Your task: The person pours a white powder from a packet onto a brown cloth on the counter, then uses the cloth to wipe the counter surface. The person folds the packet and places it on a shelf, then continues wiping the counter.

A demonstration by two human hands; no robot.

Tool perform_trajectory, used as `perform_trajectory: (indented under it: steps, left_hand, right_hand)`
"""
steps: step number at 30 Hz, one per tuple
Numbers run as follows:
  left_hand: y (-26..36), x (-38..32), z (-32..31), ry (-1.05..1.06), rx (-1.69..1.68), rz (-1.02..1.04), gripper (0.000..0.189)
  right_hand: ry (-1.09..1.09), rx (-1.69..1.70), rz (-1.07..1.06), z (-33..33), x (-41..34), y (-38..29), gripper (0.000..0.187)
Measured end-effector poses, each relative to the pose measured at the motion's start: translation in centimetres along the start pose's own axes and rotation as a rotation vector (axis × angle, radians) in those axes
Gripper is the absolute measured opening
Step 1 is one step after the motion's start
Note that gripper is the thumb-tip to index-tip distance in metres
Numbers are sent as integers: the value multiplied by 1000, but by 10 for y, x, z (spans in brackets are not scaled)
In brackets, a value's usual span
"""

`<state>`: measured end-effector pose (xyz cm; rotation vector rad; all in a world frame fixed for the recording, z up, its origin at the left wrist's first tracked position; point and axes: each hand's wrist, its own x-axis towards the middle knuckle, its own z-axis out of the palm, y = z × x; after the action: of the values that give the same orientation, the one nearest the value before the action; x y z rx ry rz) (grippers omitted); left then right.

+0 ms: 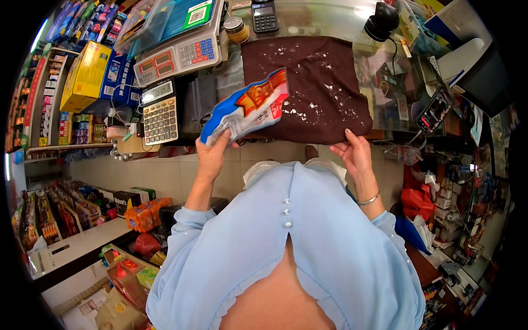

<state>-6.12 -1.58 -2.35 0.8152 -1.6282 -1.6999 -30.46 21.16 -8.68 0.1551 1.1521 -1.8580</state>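
My left hand (212, 156) grips the lower end of a blue, white and red plastic packet (251, 105), which slants up to the right above the counter. The packet bears writing, and its contents are hidden. A dark brown cloth (305, 82) lies spread on the glass counter, with white powder or flakes scattered over it. My right hand (354, 152) pinches the cloth's near right corner between thumb and fingers. That edge hangs slightly over the counter's front. Part of the cloth's left side is covered by the packet.
Left of the cloth stand a calculator (160, 111), a price scale (177, 60) and a yellow and blue carton (99, 78). A lidded jar (236, 29) and a card terminal (264, 16) sit behind it. To the right are a black scanner (383, 22), a phone (435, 111) and a monitor (482, 78).
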Motion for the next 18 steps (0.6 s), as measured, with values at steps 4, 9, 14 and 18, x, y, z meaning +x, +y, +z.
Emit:
perform_trajectory:
  steps: [4,9,14,18]
  left_hand:
    - [14,-13,-16,90,-36,11,20]
    - [9,-19,-23,127,-26,0,22]
    - [11,-19,-23,170,-81,21,23]
    - [11,-19,-20,200,-130,25,23]
  right_hand:
    - [-12,11,13,1,-2,-1,15]
    - [-25,24,41,3,-3,2,14]
    - [-177,97,176,11,-3,21,16]
    - [-202,-82,124,25,12,47,25]
